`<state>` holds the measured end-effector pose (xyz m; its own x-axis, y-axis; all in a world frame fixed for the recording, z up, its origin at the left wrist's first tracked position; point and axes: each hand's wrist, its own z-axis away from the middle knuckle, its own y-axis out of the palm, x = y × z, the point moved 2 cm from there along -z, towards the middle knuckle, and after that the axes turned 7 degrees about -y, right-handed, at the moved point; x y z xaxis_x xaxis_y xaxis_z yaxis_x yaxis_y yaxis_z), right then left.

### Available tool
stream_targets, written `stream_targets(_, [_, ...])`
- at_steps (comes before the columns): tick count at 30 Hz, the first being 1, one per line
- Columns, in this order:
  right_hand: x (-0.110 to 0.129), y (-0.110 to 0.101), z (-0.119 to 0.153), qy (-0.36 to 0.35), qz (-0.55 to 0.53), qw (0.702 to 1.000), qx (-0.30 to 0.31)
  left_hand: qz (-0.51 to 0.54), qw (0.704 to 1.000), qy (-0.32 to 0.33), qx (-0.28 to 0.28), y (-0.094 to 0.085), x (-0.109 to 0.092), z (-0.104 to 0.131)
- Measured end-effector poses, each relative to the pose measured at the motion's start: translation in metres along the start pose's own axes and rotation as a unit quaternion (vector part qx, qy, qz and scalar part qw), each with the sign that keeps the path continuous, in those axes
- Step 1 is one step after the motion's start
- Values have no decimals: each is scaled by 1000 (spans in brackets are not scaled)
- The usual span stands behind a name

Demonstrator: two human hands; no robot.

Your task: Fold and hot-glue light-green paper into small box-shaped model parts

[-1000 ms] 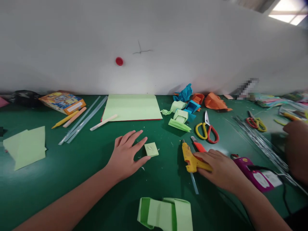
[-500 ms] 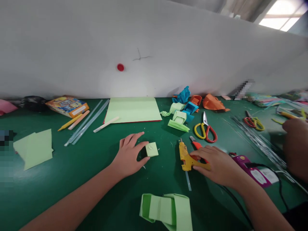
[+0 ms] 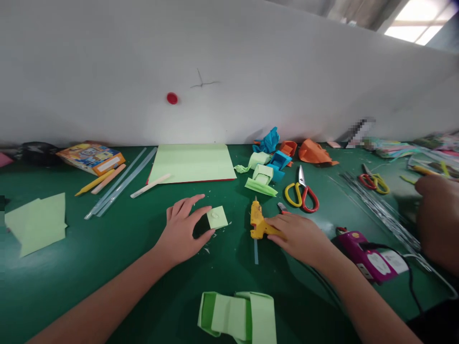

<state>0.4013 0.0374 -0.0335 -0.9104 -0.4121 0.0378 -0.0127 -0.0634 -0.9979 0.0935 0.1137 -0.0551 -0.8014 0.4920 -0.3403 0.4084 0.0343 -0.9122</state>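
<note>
My left hand (image 3: pixel 185 227) is on the left, its thumb and a finger pinching the left edge of a small pale green folded paper block (image 3: pixel 217 217). A blob of clear glue shows on the block's top. My right hand (image 3: pixel 299 239) is closed round the handle of a yellow hot glue gun (image 3: pixel 256 220), which lies low over the table with its nozzle pointing away from me. A clear glue stick (image 3: pixel 256 252) pokes out of its back end. Closer to me stands a larger light green folded paper piece (image 3: pixel 233 315). A utility knife (image 3: pixel 282 207) is mostly hidden behind my right hand.
Red-and-yellow scissors (image 3: pixel 301 191) and folded paper pieces (image 3: pixel 263 174) lie beyond my right hand. A green sheet (image 3: pixel 193 165) sits by the wall, with glue sticks (image 3: pixel 122 184) to its left. At right are a purple power strip (image 3: pixel 371 258) and another person's hand (image 3: pixel 439 215).
My right hand has drawn the glue gun leftward, closer to the paper block, and now covers more of the utility knife. The view has turned slightly right. My left hand keeps its pinch.
</note>
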Motion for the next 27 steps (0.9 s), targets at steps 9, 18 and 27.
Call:
stream_targets(9, [-11, 0, 4, -70, -43, 997, -9, 13, 1000, 0, -2, -3, -2, 1])
stream_targets(18, [-22, 5, 35, -27, -71, 997, -25, 16, 1000, 4, -2, -4, -3, 1])
stream_targets(27, [-36, 10, 61, 73, -48, 996, -31, -1, 1000, 9, -3, -4, -3, 1])
